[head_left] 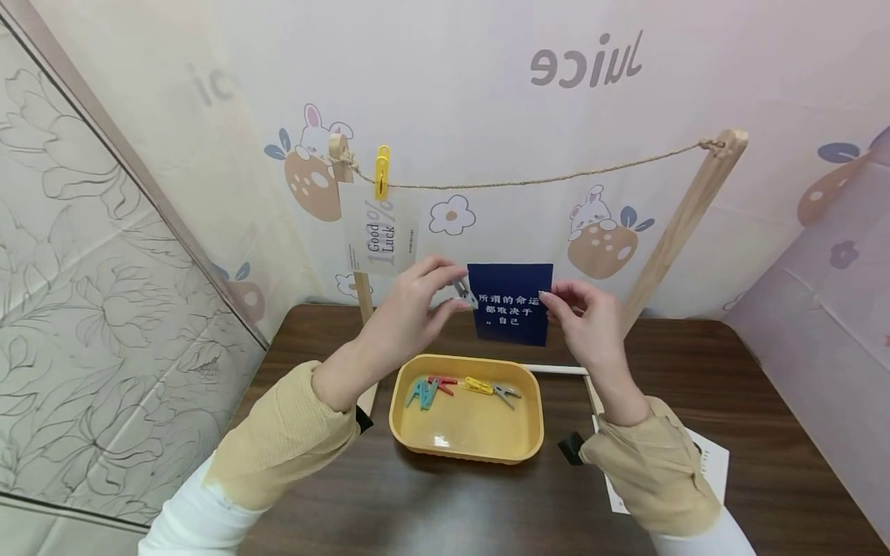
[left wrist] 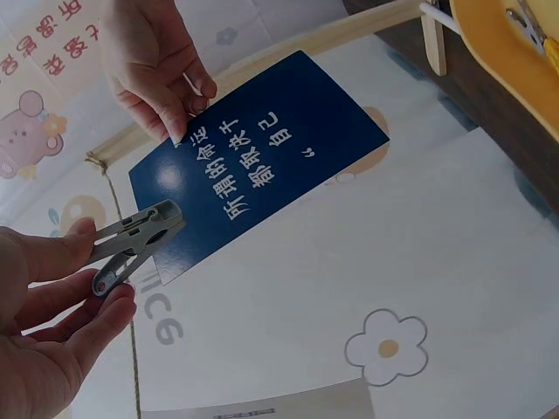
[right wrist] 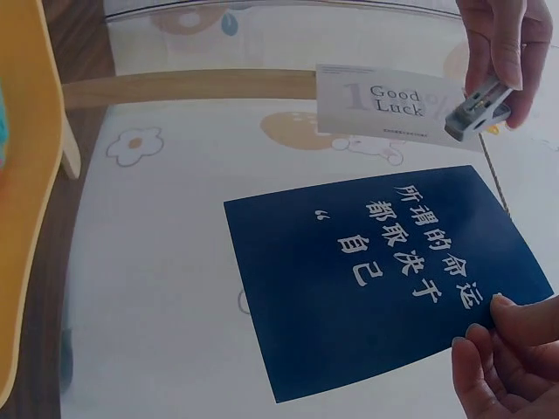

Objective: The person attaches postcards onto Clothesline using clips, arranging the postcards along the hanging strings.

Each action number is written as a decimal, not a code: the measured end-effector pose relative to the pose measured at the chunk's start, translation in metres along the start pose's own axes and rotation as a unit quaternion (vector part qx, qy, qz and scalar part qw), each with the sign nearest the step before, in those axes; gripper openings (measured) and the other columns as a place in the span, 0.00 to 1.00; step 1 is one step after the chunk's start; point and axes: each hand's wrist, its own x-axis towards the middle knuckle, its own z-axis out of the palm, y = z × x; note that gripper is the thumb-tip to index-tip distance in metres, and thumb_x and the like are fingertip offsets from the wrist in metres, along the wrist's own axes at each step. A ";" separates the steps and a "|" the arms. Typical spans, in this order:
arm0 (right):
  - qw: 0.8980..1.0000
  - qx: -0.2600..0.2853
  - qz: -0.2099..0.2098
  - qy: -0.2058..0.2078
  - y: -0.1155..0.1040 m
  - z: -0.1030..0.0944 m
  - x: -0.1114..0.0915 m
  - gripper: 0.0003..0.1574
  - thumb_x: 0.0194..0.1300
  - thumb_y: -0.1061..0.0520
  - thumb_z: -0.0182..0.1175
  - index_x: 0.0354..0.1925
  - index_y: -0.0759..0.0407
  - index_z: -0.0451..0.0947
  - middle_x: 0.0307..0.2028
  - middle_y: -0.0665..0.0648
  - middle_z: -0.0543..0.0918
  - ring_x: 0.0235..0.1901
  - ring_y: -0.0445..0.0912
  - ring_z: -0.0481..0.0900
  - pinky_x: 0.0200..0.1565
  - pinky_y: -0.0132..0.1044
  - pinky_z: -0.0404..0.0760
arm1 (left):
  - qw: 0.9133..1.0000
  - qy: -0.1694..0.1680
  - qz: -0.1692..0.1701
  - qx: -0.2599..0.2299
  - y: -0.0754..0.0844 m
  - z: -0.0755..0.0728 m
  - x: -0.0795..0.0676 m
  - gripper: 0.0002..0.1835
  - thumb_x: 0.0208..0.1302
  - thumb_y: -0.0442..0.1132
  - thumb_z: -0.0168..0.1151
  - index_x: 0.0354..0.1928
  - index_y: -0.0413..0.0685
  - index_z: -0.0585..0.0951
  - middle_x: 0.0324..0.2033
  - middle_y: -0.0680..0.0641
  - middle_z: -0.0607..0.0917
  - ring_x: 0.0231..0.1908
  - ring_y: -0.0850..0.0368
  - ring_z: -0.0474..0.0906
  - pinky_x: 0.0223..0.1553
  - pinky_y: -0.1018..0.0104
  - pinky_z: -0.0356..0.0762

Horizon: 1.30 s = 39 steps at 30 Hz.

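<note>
Head: left hand pinches a grey clothespin; right hand pinches the dark blue card by its right edge. Card is held up, below the rope in this view, white text facing the camera. Rope runs between two wooden posts; yellow clothespin sits on it near the left post, at the top of the "Good Luck" card. Yellow tray on the bench has teal, red, yellow and grey clothespins in it.

Left wrist: grey clothespin between thumb and fingers, nose overlapping the blue card in view.

Right wrist: thumb and fingers on card edge; grey clothespin apart from it.
</note>
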 end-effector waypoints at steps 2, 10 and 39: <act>1.000 0.007 -0.003 0.002 -0.003 0.002 0.003 0.09 0.56 0.64 0.60 0.31 0.73 0.76 0.27 0.64 0.78 0.21 0.34 0.74 0.26 0.22 0.76 | 1.000 0.003 0.007 0.005 0.000 -0.002 0.004 0.15 0.51 0.29 0.64 0.42 0.29 0.77 0.37 0.42 0.77 0.37 0.54 0.73 0.38 0.73 0.72; 1.000 0.008 -0.025 0.016 -0.013 0.011 0.014 0.07 0.55 0.63 0.61 0.29 0.70 0.77 0.23 0.61 0.78 0.19 0.37 0.74 0.25 0.23 0.75 | 1.000 0.005 0.010 0.012 0.002 -0.012 0.023 0.15 0.51 0.30 0.64 0.42 0.29 0.77 0.37 0.41 0.77 0.39 0.52 0.73 0.42 0.69 0.71; 0.999 0.039 -0.010 0.007 -0.034 0.032 0.046 0.09 0.57 0.63 0.60 0.32 0.71 0.77 0.27 0.61 0.78 0.22 0.43 0.74 0.27 0.24 0.75 | 0.996 -0.017 -0.054 0.076 0.001 -0.042 0.085 0.17 0.55 0.34 0.61 0.45 0.31 0.76 0.40 0.41 0.76 0.41 0.52 0.72 0.45 0.71 0.68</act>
